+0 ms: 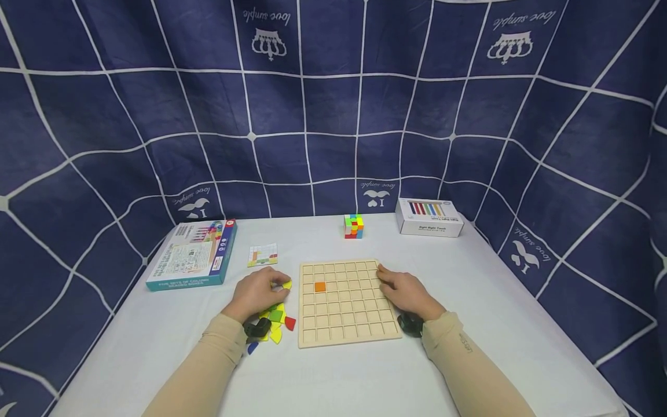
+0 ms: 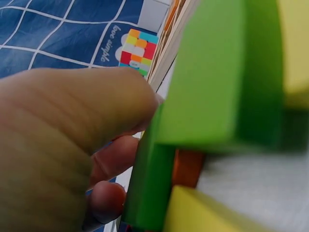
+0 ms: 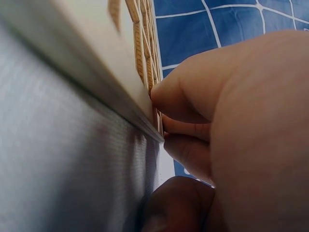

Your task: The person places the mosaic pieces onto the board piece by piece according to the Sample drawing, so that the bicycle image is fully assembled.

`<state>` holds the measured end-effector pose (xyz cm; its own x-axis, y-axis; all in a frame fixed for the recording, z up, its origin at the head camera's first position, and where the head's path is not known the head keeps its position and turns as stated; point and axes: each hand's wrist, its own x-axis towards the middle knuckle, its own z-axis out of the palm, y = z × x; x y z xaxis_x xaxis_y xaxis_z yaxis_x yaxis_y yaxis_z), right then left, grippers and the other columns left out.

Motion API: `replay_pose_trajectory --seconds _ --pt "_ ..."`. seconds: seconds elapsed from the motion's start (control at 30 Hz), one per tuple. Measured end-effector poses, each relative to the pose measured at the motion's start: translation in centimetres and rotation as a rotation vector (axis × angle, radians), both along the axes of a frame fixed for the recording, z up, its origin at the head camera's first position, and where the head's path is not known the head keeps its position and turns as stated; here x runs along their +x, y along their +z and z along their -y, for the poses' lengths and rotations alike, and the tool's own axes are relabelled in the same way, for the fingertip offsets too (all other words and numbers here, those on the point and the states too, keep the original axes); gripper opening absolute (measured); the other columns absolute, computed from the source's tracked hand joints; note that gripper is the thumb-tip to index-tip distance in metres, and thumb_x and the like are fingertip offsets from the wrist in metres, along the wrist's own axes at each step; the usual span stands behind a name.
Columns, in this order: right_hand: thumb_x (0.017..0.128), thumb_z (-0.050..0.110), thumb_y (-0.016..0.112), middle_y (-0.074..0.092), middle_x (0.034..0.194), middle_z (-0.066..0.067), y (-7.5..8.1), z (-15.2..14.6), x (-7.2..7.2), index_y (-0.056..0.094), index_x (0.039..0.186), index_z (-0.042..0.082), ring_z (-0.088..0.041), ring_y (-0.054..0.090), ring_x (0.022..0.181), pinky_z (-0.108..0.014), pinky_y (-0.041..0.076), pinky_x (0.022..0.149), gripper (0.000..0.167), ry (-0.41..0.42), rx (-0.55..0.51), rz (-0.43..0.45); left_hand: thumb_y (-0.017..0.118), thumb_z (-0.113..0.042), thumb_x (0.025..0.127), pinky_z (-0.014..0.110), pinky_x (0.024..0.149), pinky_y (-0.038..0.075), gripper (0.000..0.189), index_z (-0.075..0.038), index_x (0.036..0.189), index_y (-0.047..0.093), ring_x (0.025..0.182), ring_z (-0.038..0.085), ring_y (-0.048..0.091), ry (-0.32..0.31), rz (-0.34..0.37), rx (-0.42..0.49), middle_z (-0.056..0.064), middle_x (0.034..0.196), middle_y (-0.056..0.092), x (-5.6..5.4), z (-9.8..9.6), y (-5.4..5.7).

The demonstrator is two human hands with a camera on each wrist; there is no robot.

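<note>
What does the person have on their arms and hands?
Long beige sleeves cover both arms, the left sleeve and the right sleeve, each with a cuff. Small dark lettering marks the right one, too tiny to read. A black device sits at the left wrist, another at the right wrist. The left hand and right hand wear no gloves.

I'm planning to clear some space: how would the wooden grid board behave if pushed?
The wooden grid board would probably slide flat rather than tip, being broad and thin. It looks stiff, its edges running straight. The orange square lying on it would likely ride along.
</note>
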<state>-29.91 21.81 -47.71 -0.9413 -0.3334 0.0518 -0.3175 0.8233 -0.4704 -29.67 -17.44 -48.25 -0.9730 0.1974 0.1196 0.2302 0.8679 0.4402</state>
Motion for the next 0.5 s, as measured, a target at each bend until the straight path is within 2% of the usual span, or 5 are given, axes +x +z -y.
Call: replay_pose_trajectory --seconds 0.23,0.4,0.5 --pt "0.104 0.024 0.057 0.043 0.16 -0.007 -0.16 -0.05 0.0 0.052 0.149 0.004 -0.032 0.046 0.144 -0.05 0.039 0.115 0.049 0.021 0.01 -0.013 0.082 -0.049 0.082 0.035 0.077 0.045 0.042 -0.026 0.117 0.078 0.083 0.012 0.058 -0.008 0.04 0.013 -0.014 0.088 0.065 0.02 -0.25 -0.01" --pt "0.104 0.025 0.057 0.042 0.16 -0.006 -0.15 -0.12 -0.08 0.052 0.149 0.004 -0.032 0.046 0.144 -0.05 0.039 0.115 0.05 0.019 0.009 -0.01 0.079 -0.038 0.083 0.033 0.071 0.043 0.041 -0.024 0.121 0.078 0.079 0.012 0.057 -0.032 0.044 0.028 -0.014 0.087 0.065 0.13 -0.29 0.19" --pt "0.104 0.025 0.057 0.042 0.161 -0.007 -0.16 -0.15 -0.07 0.052 0.149 0.004 -0.032 0.046 0.144 -0.051 0.039 0.115 0.05 0.018 0.008 -0.011 0.078 -0.032 0.081 0.032 0.07 0.043 0.037 -0.024 0.118 0.079 0.077 0.012 0.056 -0.041 0.042 0.032 -0.013 0.087 0.065 0.12 -0.26 0.22"
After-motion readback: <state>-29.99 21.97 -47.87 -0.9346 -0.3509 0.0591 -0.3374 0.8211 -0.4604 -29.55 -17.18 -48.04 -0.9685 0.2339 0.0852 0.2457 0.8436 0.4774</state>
